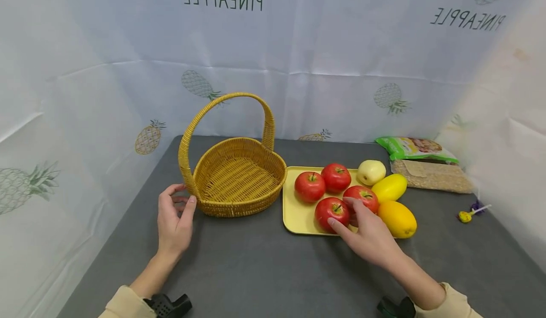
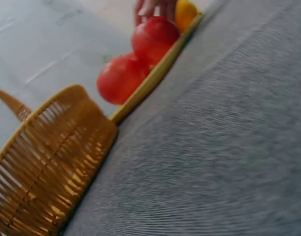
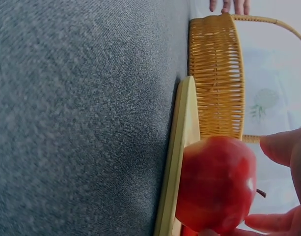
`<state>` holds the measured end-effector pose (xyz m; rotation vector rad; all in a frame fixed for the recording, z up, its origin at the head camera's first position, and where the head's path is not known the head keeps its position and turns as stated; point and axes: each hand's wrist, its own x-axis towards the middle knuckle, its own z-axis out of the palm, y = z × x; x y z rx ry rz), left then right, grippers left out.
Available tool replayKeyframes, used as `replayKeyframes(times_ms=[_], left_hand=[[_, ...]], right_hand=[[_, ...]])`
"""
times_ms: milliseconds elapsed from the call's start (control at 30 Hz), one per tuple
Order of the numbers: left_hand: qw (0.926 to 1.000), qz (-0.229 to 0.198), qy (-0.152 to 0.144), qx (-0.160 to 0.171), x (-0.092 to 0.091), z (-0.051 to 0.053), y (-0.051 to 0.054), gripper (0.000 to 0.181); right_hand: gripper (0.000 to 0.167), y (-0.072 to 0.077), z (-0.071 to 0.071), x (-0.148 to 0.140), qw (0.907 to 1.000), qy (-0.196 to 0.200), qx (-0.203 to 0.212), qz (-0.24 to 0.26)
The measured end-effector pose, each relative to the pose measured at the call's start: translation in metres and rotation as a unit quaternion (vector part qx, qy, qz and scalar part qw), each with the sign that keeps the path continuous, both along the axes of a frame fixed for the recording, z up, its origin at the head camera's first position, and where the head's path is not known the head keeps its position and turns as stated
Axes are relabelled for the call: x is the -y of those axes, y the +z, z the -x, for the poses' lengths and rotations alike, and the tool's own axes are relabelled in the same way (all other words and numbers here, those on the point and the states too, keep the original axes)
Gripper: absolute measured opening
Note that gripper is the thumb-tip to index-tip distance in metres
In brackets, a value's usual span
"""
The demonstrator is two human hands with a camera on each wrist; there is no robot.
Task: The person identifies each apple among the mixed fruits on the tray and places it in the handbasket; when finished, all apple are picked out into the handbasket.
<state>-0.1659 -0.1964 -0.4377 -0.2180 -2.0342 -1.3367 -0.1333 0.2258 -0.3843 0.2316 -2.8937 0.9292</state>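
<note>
A yellow woven basket (image 1: 241,208) with a tall arched handle stands on the left of the table. My left hand (image 1: 174,221) rests against its left side near the handle's base, fingers loosely bent. Right of the basket lies a pale yellow tray (image 1: 294,221) bearing several red apples, among them one at the back left (image 1: 310,186). At the tray's front, my right hand (image 1: 368,235) has thumb and fingers round the front apple (image 1: 330,213). That apple (image 3: 219,184) still sits on the tray in the right wrist view.
On the tray's right are a pale round fruit (image 1: 371,172), a long yellow fruit (image 1: 389,188) and a yellow-orange fruit (image 1: 397,219). Behind them lie a green packet (image 1: 415,148) and a beige bag (image 1: 432,176). A yellow lollipop (image 1: 466,216) lies far right. Patterned cloth (image 1: 324,48) hangs behind.
</note>
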Motion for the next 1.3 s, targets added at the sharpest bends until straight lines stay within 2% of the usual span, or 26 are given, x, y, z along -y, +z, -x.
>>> replayKeyframes(times_ms=[100, 200, 267, 333, 367, 433, 500, 600, 667, 733, 800, 867, 1033, 1167, 1300], left_hand=[[0.9981, -0.028, -0.021, 0.052, 0.007, 0.002, -0.001, 0.045], [0.9919, -0.035, -0.053, 0.110, 0.015, 0.007, 0.000, 0.046], [0.9848, -0.043, -0.095, 0.139, 0.022, 0.012, 0.003, 0.044], [0.9741, -0.065, -0.148, 0.159, 0.030, 0.019, 0.005, 0.042], [0.9663, -0.080, -0.180, 0.166, 0.035, 0.023, 0.005, 0.040], [0.9444, -0.116, -0.247, 0.184, 0.045, 0.030, 0.006, 0.037], [0.9180, -0.142, -0.311, 0.201, 0.054, 0.036, 0.006, 0.036], [0.8799, -0.159, -0.392, 0.216, 0.062, 0.044, 0.006, 0.037], [0.8619, -0.167, -0.428, 0.215, 0.064, 0.047, 0.005, 0.038], [0.8519, -0.175, -0.447, 0.210, 0.064, 0.048, 0.003, 0.037], [0.8479, -0.183, -0.452, 0.208, 0.064, 0.049, 0.002, 0.036], [0.8489, -0.191, -0.445, 0.211, 0.064, 0.046, 0.001, 0.034], [0.8549, -0.201, -0.415, 0.238, 0.064, 0.045, 0.000, 0.031], [0.8572, -0.179, -0.409, 0.257, 0.065, 0.052, 0.003, 0.034], [0.8664, -0.158, -0.386, 0.274, 0.062, 0.055, 0.006, 0.040]], right_hand=[[0.080, 0.000, 0.000, 0.001, 0.9999, 0.005, 0.010, 0.013], [0.083, 0.000, 0.002, 0.001, 0.9994, 0.006, 0.025, 0.024], [0.085, 0.000, 0.003, 0.001, 0.9991, 0.008, 0.031, 0.029], [0.087, 0.000, 0.007, 0.002, 0.9990, 0.010, 0.036, 0.027], [0.088, 0.000, 0.009, 0.002, 0.9989, 0.012, 0.039, 0.025], [0.090, -0.002, 0.012, 0.003, 0.9987, 0.015, 0.046, 0.016], [0.091, -0.004, 0.014, 0.004, 0.9982, 0.015, 0.058, 0.010], [0.092, -0.007, 0.015, 0.005, 0.9973, 0.011, 0.072, 0.010], [0.093, -0.009, 0.016, 0.006, 0.9971, 0.007, 0.074, 0.016], [0.093, -0.010, 0.017, 0.006, 0.9967, 0.004, 0.077, 0.027], [0.093, -0.010, 0.017, 0.007, 0.9958, 0.001, 0.082, 0.040], [0.093, -0.011, 0.017, 0.007, 0.9944, 0.002, 0.091, 0.053], [0.090, -0.012, 0.020, 0.003, 0.9937, 0.012, 0.094, 0.059], [0.088, -0.012, 0.024, 0.002, 0.9940, 0.016, 0.095, 0.052], [0.086, -0.013, 0.025, 0.004, 0.9930, 0.010, 0.105, 0.055]])
